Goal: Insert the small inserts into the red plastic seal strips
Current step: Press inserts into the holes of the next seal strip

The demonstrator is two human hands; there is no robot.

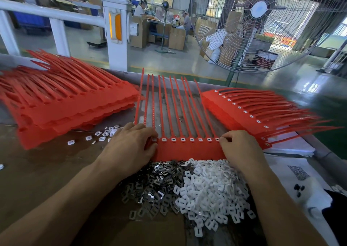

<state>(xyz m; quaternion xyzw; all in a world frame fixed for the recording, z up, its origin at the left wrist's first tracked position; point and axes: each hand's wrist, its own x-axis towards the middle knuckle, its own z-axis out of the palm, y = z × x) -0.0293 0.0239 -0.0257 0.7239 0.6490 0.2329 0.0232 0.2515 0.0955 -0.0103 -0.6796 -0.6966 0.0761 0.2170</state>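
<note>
Both hands (129,144) (237,148) — gripping strip (187,149).

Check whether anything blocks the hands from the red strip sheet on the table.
Nothing visible does. The left hand and the right hand already rest on the two ends of the red strip sheet, beyond the insert piles.

Hands (180,148) on red strip (189,150) (perhaps gripping)

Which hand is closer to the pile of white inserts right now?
Right. The right hand grips the red strip's right end, wrist directly above the white insert pile. The left hand holds the left end, nearer the metal clips.
</note>
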